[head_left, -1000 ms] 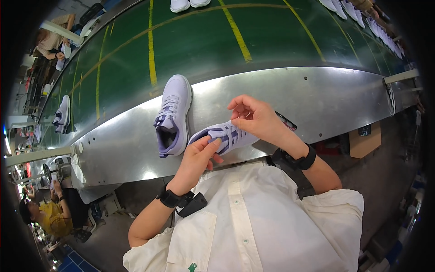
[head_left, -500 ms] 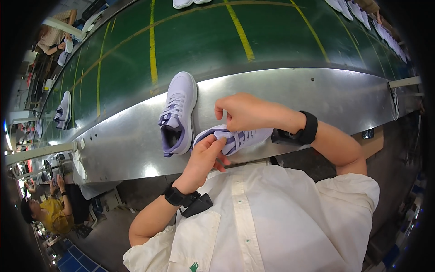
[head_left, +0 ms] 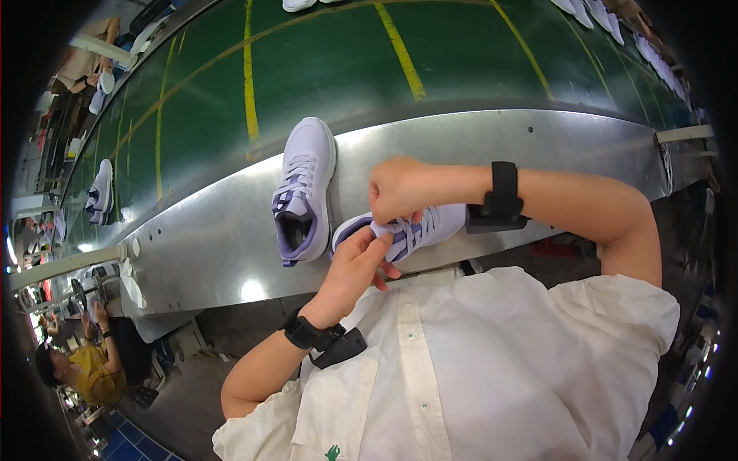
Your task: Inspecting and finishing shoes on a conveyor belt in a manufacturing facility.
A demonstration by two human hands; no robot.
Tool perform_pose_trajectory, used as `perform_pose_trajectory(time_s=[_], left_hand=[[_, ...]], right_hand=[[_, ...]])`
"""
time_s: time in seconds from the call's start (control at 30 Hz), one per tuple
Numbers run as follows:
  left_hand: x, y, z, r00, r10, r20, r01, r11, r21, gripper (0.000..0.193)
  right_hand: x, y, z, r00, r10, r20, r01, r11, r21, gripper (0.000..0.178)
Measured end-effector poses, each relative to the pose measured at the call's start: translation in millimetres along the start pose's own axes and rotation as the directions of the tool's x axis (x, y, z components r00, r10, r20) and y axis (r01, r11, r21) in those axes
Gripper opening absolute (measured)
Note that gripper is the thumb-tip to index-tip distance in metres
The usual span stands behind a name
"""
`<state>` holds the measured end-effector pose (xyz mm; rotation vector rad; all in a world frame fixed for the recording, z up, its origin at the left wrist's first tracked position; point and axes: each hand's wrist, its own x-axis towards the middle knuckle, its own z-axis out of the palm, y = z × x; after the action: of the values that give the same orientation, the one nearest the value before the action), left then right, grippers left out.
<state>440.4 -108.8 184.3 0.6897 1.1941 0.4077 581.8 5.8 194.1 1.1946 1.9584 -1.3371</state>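
Note:
A pale lilac sneaker [head_left: 440, 223] lies on its side or tilted on the metal ledge close to my body, toe to the right. At its collar, my left hand [head_left: 355, 265] pinches the padded tongue [head_left: 382, 228] between thumb and fingers. My right hand [head_left: 401, 188] is curled over the upper laces beside the tongue, its fingertips mostly hidden, so what they grip cannot be made out. To the left stands the matching sneaker [head_left: 305, 180], upright and laced, toe pointing away, with its dark purple lining showing. Neither hand touches that one.
Beyond the metal ledge [head_left: 207, 238] runs a green conveyor belt [head_left: 330, 77] with yellow lines. Another sneaker [head_left: 100, 192] sits on it at left, and several white shoes [head_left: 596, 15] are at far right. A person in yellow [head_left: 96, 369] is at lower left.
My right hand has come down onto the laces by the tongue, and its elbow has swung outward to the right. The left hand keeps its pinch. The sneaker on the belt has shifted slightly left.

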Motion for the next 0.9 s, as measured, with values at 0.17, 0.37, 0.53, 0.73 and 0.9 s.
perform_pose_trajectory(time_s=[0.17,0.37,0.53,0.73,0.9], left_hand=[[1.5,1.6,-0.1,1.0,-0.002,-0.012,0.002,1.0,0.011,0.027],[1.6,5.0,-0.1,0.999,-0.029,-0.023,0.029,1.0,-0.003,0.024],[0.2,3.5,3.0,0.999,-0.031,-0.044,0.028,0.998,-0.056,0.022],[-9.0,1.8,4.5,0.984,0.143,-0.105,-0.151,0.986,-0.071,0.02],[-24.7,13.2,13.6,0.94,0.297,-0.167,-0.304,0.952,-0.021,0.019]], right_hand=[[-4.4,45.7,22.9,0.988,-0.076,-0.137,0.157,0.446,0.881,0.034],[-10.0,61.0,45.6,0.949,-0.062,-0.309,0.31,-0.004,0.951,0.04],[-23.3,80.3,43.8,0.786,0.098,-0.611,0.615,-0.012,0.789,0.036],[-28.0,69.3,88.4,0.246,-0.489,-0.837,0.474,0.814,-0.337,0.029],[-41.3,68.6,59.3,-0.027,-0.379,-0.925,0.277,0.886,-0.371,0.03]])
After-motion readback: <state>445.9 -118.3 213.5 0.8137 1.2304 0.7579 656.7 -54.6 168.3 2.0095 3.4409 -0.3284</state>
